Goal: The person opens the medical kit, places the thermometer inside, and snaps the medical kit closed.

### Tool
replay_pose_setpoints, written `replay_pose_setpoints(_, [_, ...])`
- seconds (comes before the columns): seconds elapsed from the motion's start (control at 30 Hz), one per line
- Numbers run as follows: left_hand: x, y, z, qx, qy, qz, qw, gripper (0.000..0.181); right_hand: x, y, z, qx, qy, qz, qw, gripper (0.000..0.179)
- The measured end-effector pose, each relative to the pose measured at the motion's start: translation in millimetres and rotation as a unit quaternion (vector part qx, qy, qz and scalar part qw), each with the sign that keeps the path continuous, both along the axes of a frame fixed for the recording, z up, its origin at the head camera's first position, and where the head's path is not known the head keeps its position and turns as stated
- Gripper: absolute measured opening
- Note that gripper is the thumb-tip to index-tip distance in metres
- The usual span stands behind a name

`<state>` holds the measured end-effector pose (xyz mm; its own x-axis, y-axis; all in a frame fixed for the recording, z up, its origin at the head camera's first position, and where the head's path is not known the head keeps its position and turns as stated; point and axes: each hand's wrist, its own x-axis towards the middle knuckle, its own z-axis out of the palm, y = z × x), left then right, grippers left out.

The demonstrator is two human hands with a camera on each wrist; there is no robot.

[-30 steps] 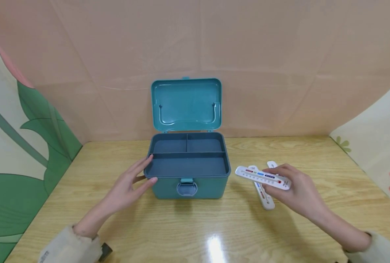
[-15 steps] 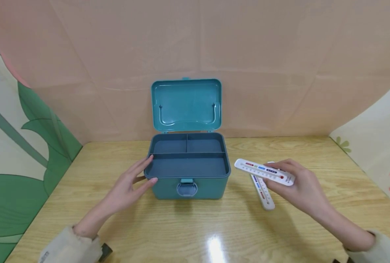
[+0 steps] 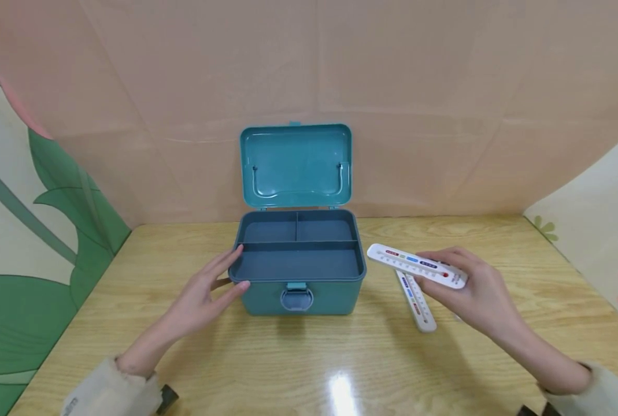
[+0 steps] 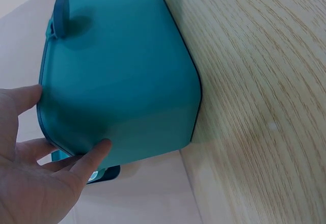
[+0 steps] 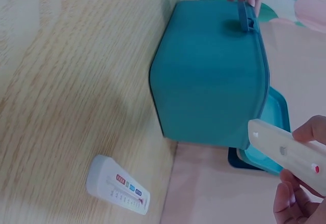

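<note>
A teal storage box (image 3: 298, 300) stands on the table with its lid (image 3: 296, 164) raised and a compartmented dark blue tray (image 3: 295, 263) inside its top. My left hand (image 3: 204, 300) rests at the box's left front corner, fingertips on the rim and side wall, thumb at the front edge. To the right of the box, my right hand (image 3: 477, 292) pinches a white thermometer (image 3: 413, 264) between thumb and fingers, above the table. Its left end is close to the box's right rim. Below it, a second white thermometer (image 3: 417, 303) lies on the table, its upper end covered in the head view.
The wood-grain table (image 3: 267, 370) runs back to a pinkish cloth backdrop (image 3: 433, 115). Printed floral panels (image 3: 17, 323) flank both sides. A small pale bit shows beneath the right hand. The box's front has a ring-shaped latch (image 3: 296, 299).
My right hand has raised the held thermometer slightly and brought it a little left toward the box. The end of a third thermometer, seen earlier behind that hand, is hidden now. My left hand stays put.
</note>
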<state>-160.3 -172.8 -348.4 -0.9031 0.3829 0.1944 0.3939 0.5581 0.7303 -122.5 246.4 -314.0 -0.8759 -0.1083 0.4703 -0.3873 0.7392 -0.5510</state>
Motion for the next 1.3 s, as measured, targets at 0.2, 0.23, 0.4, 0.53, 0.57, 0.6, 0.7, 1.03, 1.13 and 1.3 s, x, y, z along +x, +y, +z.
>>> replay_pose_setpoints(0.2, [0.4,0.2,-0.1,-0.003,-0.003,0.005,1.0,0.066,-2.2,-4.1,2.1,-0.01,0.005,-0.002,0.9999,0.035])
replay_pose_setpoints(0.23, [0.4,0.2,-0.1,-0.004,-0.004,0.005,1.0,0.066,-2.6,-4.8,2.4,-0.012,0.007,-0.002,0.9999,0.035])
replay_pose_setpoints(0.4, [0.2,0.2,-0.2,-0.006,-0.003,0.006,1.0,0.066,-5.0,-7.4,3.9,-0.022,0.011,-0.006,0.9997,0.035])
replay_pose_setpoints(0.53, [0.8,0.5,0.7,-0.008,-0.002,0.006,0.9999,0.067,-6.8,-9.6,5.2,-0.025,0.012,-0.007,0.9996,0.035])
replay_pose_setpoints(0.57, [0.9,0.5,0.9,-0.008,-0.003,0.006,0.9999,0.067,-7.4,-10.3,5.6,-0.026,0.013,-0.006,0.9996,0.035])
replay_pose_setpoints(0.6, [1.1,0.6,1.1,-0.008,-0.003,0.006,0.9999,0.067,-8.2,-10.8,5.7,-0.028,0.014,-0.005,0.9995,0.036])
replay_pose_setpoints(0.7, [1.1,0.6,1.3,-0.008,-0.003,0.006,0.9999,0.066,-10.5,-12.9,5.8,-0.031,0.017,-0.001,0.9994,0.036])
replay_pose_setpoints(1.03, [-0.8,-0.2,0.1,-0.012,-0.002,0.009,0.9999,0.067,-16.1,-22.4,5.8,-0.031,-0.001,0.023,0.9992,0.035])
replay_pose_setpoints(1.13, [-0.8,0.1,-0.4,-0.009,-0.002,0.008,0.9999,0.067,-18.0,-24.8,5.6,-0.032,-0.003,0.031,0.999,0.035])
replay_pose_setpoints(1.3, [-0.8,1.2,-1.1,-0.003,-0.001,0.006,1.0,0.067,-21.3,-29.0,5.0,-0.033,-0.012,0.041,0.9986,0.034])
